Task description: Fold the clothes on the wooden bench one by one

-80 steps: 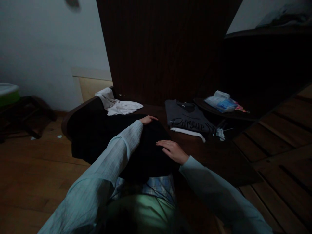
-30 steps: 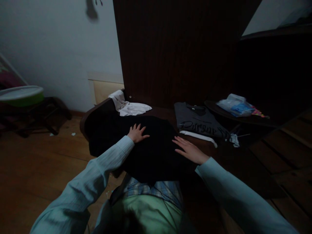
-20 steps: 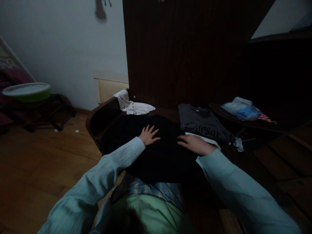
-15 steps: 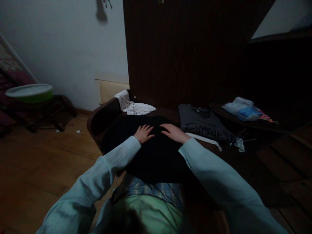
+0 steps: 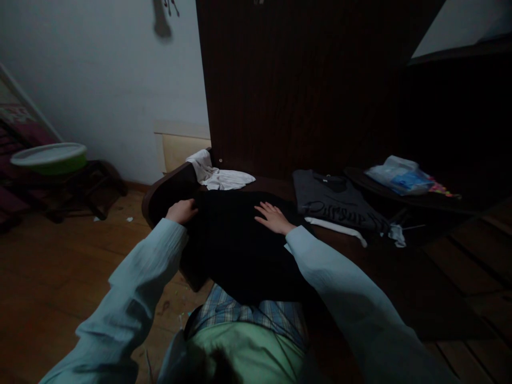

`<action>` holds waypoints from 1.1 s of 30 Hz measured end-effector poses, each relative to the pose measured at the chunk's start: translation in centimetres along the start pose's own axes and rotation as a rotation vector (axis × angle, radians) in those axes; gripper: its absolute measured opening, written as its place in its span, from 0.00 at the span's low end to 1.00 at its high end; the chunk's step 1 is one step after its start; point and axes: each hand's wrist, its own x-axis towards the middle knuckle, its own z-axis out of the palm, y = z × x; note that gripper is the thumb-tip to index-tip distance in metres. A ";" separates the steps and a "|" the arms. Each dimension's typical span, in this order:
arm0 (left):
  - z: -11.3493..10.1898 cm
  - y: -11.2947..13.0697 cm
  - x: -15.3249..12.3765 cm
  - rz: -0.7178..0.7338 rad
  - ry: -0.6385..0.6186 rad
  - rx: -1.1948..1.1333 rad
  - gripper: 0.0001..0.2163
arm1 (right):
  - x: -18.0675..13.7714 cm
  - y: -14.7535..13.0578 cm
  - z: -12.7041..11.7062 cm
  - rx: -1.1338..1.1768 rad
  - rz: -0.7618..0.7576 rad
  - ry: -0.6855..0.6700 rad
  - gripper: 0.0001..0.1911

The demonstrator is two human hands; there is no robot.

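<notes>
A black garment (image 5: 236, 240) lies spread over the dark wooden bench (image 5: 400, 277) in front of me. My right hand (image 5: 272, 217) rests flat on its middle, fingers stretched out. My left hand (image 5: 181, 210) is at the garment's left edge with its fingers curled over the cloth; in the dim light I cannot see exactly what they grip. Both arms wear pale blue sleeves.
A folded grey printed T-shirt (image 5: 334, 202) lies to the right on a white garment. A crumpled white cloth (image 5: 218, 176) sits at the bench's back left. A plastic packet (image 5: 400, 174) lies on a dark tray. A green basin (image 5: 50, 158) stands on a stool at left.
My left hand slid left from the garment's middle to its left edge and curled there. My right hand moved from the right side to the garment's middle.
</notes>
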 end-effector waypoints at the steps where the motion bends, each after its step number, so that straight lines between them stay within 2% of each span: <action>1: -0.5 -0.6 0.6 -0.010 0.024 -0.053 0.11 | 0.0 0.0 0.0 -0.002 -0.001 0.001 0.30; 4: -1.7 -1.7 1.7 -0.022 0.185 -0.270 0.12 | 0.0 -0.1 0.1 -0.011 -0.007 -0.002 0.30; 6: -2.3 -1.7 1.9 0.033 0.255 -0.445 0.15 | 0.0 -0.1 0.0 -0.014 -0.008 -0.003 0.30; 7: -2.4 -1.6 1.8 0.083 0.235 -0.535 0.17 | 0.0 -0.1 0.1 -0.014 -0.007 -0.003 0.30; 10: -1.9 -1.3 1.6 0.222 0.070 -0.724 0.23 | 0.0 -0.1 0.2 -0.015 -0.006 -0.007 0.30; 13: -0.1 -1.6 2.0 0.224 0.067 -0.707 0.23 | 0.1 0.1 0.2 -0.018 -0.009 -0.011 0.29; 17: 3.2 -2.4 2.7 0.272 0.000 -0.534 0.22 | 0.7 -0.3 -0.9 -0.005 0.009 -0.071 0.28; 20: 5.5 -2.6 3.0 0.305 0.106 -0.428 0.23 | 1.3 -2.0 -2.3 0.034 -0.003 -0.028 0.23; 22: 6.4 -2.8 3.0 0.235 0.218 -0.386 0.25 | 1.5 -4.0 -2.8 0.131 0.000 0.021 0.19; 24: 6.7 -3.0 3.0 0.137 0.272 -0.341 0.24 | 1.4 -6.2 -2.6 0.262 0.037 -0.027 0.20; 27: 6.5 -3.4 3.1 0.071 0.253 -0.313 0.19 | 1.3 -9.0 -1.6 0.384 0.031 -0.148 0.16; 29: 6.3 -3.6 3.2 0.057 0.227 -0.369 0.14 | 1.4 -9.9 -0.8 0.493 0.003 -0.129 0.10; 33: 6.2 -4.2 3.5 -0.040 0.236 -0.640 0.09 | 2.3 -9.7 0.3 1.043 0.108 0.003 0.06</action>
